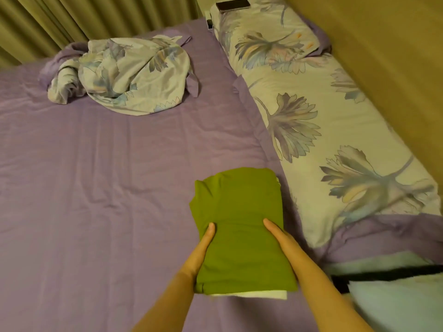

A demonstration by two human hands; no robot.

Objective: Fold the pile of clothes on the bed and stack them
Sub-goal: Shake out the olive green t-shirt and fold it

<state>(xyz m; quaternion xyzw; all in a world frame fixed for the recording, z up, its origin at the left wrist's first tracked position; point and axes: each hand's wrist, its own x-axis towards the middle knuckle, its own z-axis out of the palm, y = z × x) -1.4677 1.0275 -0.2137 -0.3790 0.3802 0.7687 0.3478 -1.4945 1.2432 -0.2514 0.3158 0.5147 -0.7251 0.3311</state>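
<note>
A folded green garment (239,212) lies on the purple bed sheet (96,188), on top of a folded white garment (259,294) whose edge shows along its near side. My left hand (202,248) holds the stack's left side, thumb on the green cloth, fingers hidden beneath. My right hand (280,238) holds its right side in the same way, thumb on top. A crumpled floral cloth (124,73) lies in a heap at the far side of the bed.
A long floral pillow (323,130) runs along the right side by the wall. A dark phone (232,5) rests at the head of the bed. Curtains hang at the far left. Pale bedding with a black stripe (388,274) lies at the near right.
</note>
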